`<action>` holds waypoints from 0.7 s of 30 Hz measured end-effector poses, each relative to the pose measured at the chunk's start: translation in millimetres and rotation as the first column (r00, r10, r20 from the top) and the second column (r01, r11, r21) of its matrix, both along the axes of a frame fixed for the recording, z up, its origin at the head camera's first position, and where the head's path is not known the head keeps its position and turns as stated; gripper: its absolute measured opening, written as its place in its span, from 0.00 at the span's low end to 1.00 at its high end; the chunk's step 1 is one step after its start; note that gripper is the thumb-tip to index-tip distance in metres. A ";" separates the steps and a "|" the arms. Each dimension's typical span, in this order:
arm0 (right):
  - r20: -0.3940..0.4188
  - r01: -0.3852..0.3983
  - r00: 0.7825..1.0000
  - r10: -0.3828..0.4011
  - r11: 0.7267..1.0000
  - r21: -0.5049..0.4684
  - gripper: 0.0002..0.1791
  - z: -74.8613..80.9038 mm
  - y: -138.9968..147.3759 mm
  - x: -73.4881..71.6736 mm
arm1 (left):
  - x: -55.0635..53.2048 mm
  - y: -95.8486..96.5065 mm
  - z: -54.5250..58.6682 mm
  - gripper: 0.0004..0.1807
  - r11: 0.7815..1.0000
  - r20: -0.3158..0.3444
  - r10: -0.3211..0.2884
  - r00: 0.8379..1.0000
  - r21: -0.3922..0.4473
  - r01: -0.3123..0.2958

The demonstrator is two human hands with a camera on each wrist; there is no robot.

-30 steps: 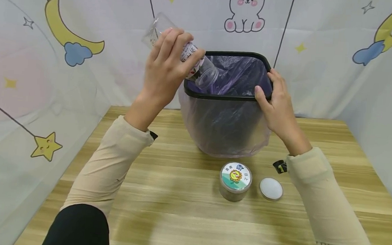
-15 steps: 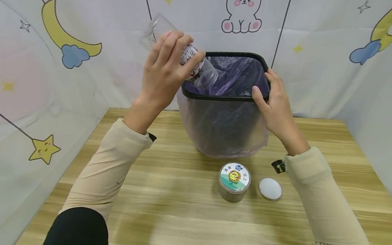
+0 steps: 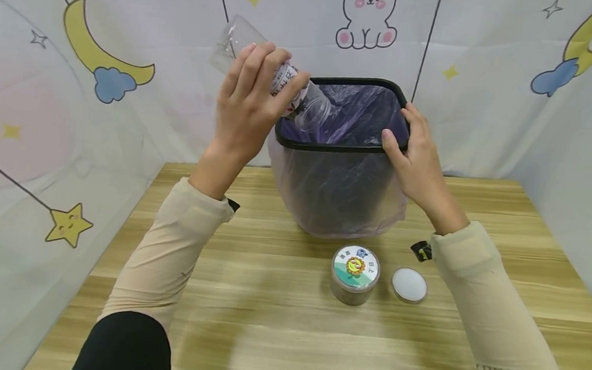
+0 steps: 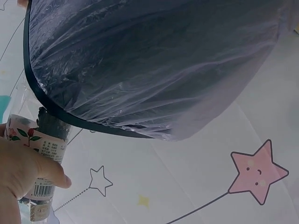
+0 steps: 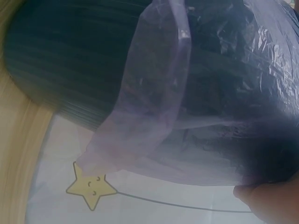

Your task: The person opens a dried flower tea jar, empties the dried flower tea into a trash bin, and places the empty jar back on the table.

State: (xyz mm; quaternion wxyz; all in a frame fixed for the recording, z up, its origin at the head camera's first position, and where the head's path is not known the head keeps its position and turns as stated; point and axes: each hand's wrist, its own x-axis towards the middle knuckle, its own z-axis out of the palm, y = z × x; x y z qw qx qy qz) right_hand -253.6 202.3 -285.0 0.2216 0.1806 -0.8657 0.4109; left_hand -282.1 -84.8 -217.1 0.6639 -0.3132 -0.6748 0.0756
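The left hand [image 3: 245, 104] grips a clear, labelled jar [image 3: 286, 82], tilted with its mouth at the opening of the bag-lined bin [image 3: 340, 148]. A round tub [image 3: 355, 275] stands in front, beside a white disc [image 3: 410, 285]; the right hand [image 3: 419, 156] grips the bin's right edge.

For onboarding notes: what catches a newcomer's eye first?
Probably the black bin with its purple liner, far back on the table, the right hand gripping it. Then the clear bottle in the left hand, tipped toward the bin's opening. Third, the round tub in front of the bin.
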 end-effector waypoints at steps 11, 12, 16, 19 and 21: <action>0.004 0.004 1.000 -0.004 1.000 0.012 0.43 -0.7 1.5 1.0 | -2.8 3.1 -4.1 0.22 0.999 -0.029 0.022 0.999 0.037 -0.021; 0.006 0.004 1.000 -0.004 1.000 0.013 0.43 -0.8 1.5 1.2 | -3.2 3.5 -4.7 0.21 0.999 -0.027 0.021 0.999 0.039 -0.020; 0.002 0.003 1.000 -0.003 1.000 0.014 0.44 -0.8 1.7 0.9 | -4.3 4.4 -6.9 0.21 0.997 -0.023 0.030 0.999 0.069 -0.028; -0.001 0.003 1.000 -0.003 1.000 0.012 0.44 -0.8 1.9 0.8 | -4.9 5.0 -8.1 0.22 0.992 -0.020 0.045 0.999 0.121 -0.043; -0.001 0.004 1.000 -0.004 1.000 0.012 0.44 -0.8 2.1 0.6 | -4.7 5.3 -9.4 0.22 0.993 -0.022 0.047 0.999 0.109 -0.045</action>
